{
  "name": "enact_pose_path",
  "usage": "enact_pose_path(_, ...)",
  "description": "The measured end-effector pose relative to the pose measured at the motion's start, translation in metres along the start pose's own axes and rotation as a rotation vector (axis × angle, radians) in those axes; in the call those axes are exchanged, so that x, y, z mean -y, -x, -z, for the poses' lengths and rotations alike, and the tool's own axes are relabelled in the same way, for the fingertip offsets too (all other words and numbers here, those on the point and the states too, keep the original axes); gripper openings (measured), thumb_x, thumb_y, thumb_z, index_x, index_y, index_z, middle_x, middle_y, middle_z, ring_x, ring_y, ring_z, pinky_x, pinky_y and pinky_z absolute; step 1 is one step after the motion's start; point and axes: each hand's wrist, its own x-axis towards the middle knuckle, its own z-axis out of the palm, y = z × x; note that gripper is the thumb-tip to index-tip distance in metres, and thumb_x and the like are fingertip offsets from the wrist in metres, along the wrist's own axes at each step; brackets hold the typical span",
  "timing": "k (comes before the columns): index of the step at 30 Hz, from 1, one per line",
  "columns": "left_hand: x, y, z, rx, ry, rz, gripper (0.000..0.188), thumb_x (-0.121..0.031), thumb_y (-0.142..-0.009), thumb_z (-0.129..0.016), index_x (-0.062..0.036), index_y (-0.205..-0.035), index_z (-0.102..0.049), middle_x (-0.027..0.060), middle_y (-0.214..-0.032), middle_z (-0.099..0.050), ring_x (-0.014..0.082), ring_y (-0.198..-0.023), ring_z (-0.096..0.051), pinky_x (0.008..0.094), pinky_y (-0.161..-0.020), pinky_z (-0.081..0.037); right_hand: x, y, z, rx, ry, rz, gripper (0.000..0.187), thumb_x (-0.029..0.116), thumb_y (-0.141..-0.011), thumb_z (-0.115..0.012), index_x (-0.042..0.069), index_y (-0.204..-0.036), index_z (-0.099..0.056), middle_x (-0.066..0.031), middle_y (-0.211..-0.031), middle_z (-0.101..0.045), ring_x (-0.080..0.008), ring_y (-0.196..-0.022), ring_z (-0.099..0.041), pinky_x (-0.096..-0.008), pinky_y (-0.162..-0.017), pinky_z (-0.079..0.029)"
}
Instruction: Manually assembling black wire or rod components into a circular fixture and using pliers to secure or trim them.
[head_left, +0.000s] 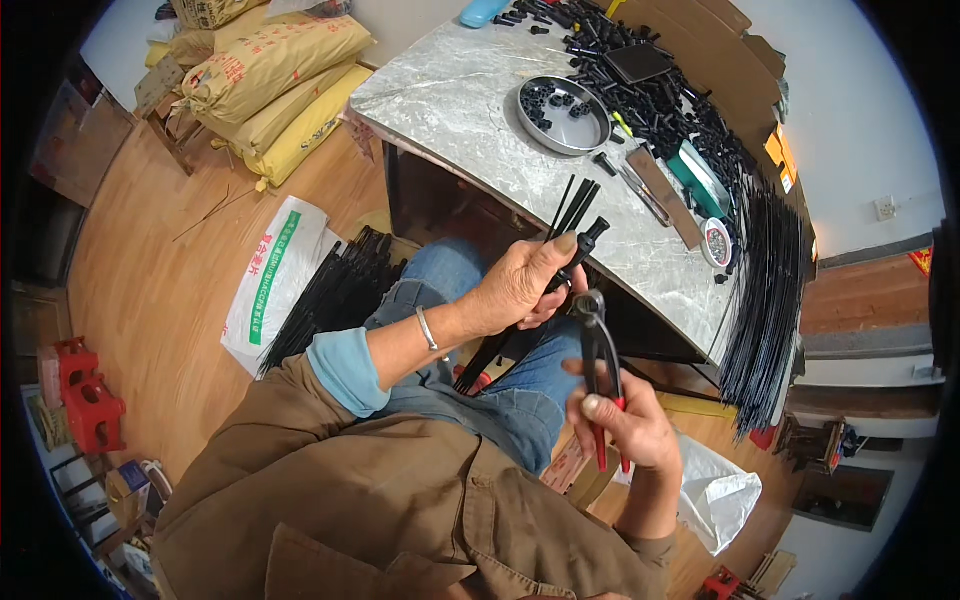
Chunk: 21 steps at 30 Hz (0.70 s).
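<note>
My left hand point(515, 288) is closed round a bundle of thin black rods point(579, 205), whose upper ends stick out above the fist and whose lower ends hang between my knees. A black tubular fitting point(592, 238) with a wider end is also in that grip, under the thumb. Its lower part is hidden by my fingers. In my right hand point(640, 428) are pliers point(590, 308) with red handle ends, their jaws pointing up. The jaws are just below the left fingers; whether they touch anything there I cannot tell.
A marble-patterned table point(460, 100) bears a heap of black fittings point(690, 125), a round metal dish point(566, 148), tweezers point(648, 197) and a small white bowl point(716, 243). Long black rods point(765, 310) overhang its right edge. More rods point(335, 290) lie by my left leg, near stacked yellow sacks point(275, 100).
</note>
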Motion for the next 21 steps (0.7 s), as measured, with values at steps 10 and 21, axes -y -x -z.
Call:
enact_pose_path(10, 0.005, 0.000, -0.009, 0.163, -0.038, 0.038, 0.067, -0.066, -0.090, -0.041, -0.0016, -0.081, -0.059, -0.0029, -0.046, -0.038, 0.0047, -0.035, -0.035, 0.0203, -0.033, -0.027, 0.002, 0.009, -0.011, 0.046, -0.337, -0.162, 0.039, 0.021, -0.096, -0.053, -0.006, -0.123, -0.048, -0.0052, -0.069, -0.046, -0.0121, -0.046, -0.040, -0.0266, -0.042, -0.037)
enact_pose_path(21, 0.005, 0.004, -0.012, 0.108, -0.119, -0.012, 0.067, -0.065, -0.092, -0.040, -0.0016, -0.079, -0.059, -0.0031, -0.047, -0.039, 0.0046, -0.036, -0.037, 0.0205, -0.033, -0.027, 0.017, 0.009, -0.025, 0.070, -0.562, -0.311, 0.018, 0.021, -0.098, -0.050, 0.003, -0.098, -0.048, -0.0016, -0.069, -0.042, -0.0109, -0.049, -0.040, -0.0270, -0.042, -0.037)
